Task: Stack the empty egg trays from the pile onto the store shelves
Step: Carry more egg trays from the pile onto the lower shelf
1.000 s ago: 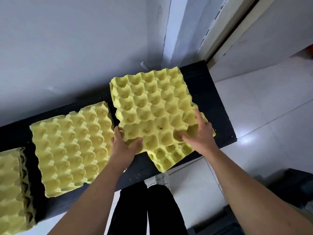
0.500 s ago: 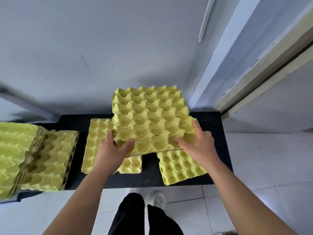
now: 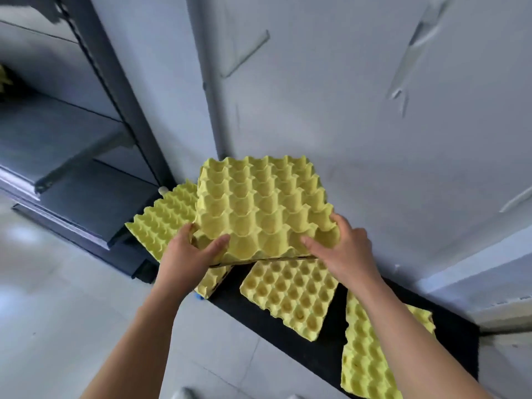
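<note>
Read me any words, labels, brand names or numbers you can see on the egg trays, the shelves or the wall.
None: no readable text anywhere in view.
The held egg tray, gripped by the left hand and right hand, is plain yellow pulp.
The trays lying on the black ledge are unmarked.
The dark shelf unit and grey wall carry no signs.

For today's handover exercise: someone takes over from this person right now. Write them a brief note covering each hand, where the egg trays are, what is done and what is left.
Left hand and right hand both grip the near edge of the held egg tray, lifted above the black ledge.
Three other trays lie on the ledge: left, middle, right.
Done: one tray picked up.
Left: carry it to the dark shelves at left, then the rest.
</note>
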